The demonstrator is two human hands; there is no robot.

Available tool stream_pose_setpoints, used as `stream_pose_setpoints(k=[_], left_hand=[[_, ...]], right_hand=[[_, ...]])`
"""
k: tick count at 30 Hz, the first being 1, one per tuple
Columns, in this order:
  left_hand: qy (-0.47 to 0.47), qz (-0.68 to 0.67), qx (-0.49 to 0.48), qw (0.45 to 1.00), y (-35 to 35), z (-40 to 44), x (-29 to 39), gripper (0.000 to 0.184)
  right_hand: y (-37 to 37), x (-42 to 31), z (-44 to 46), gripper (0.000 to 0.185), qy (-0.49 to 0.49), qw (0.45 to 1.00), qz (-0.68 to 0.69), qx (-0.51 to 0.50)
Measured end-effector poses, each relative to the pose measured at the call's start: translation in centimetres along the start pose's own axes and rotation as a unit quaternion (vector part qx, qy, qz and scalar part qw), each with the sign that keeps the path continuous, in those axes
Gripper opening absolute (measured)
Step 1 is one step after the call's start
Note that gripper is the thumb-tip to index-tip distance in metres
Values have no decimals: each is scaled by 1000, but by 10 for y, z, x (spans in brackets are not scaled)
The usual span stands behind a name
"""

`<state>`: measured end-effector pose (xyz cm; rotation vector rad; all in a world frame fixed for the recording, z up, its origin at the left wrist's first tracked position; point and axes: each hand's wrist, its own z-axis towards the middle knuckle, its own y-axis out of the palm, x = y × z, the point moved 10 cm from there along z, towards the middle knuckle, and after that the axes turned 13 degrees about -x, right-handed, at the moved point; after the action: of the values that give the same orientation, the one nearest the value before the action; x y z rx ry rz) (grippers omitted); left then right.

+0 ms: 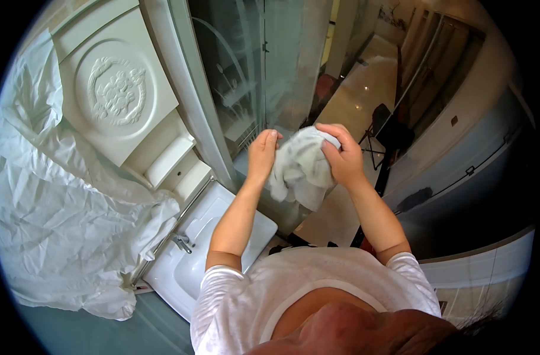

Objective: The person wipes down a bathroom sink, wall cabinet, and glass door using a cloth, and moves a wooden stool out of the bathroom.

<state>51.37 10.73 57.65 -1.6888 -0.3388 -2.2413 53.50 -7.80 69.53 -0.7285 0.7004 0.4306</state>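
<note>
A crumpled white-grey cloth point(305, 163) hangs between my two raised hands, in front of the glass panels. My right hand point(343, 155) pinches its upper right part between thumb and fingers. At the cloth's left edge is my left hand point(263, 155), its fingers curled and pressed together; whether some of the cloth is inside them is hidden. The lower end of the cloth hangs loose and is slightly blurred.
Below my left arm is a white washbasin point(193, 269) with a metal faucet point(181, 242). A wrinkled white sheet point(63, 207) covers the left side, beside a white cabinet point(117, 89). Frosted glass point(291, 65) stands ahead; a dark chair point(391, 127) is beyond.
</note>
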Motion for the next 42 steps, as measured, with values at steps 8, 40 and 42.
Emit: stream_pose_setpoints(k=[8, 40, 42], left_hand=[[223, -340, 78, 910, 36, -35, 58, 39], [360, -4, 107, 927, -34, 67, 49, 40], [393, 252, 279, 839, -99, 61, 76, 24]], right_hand=[[-39, -18, -18, 31, -37, 990, 25, 130], [-98, -31, 15, 53, -130, 968, -21, 213], [-99, -29, 14, 52, -121, 968, -14, 218]])
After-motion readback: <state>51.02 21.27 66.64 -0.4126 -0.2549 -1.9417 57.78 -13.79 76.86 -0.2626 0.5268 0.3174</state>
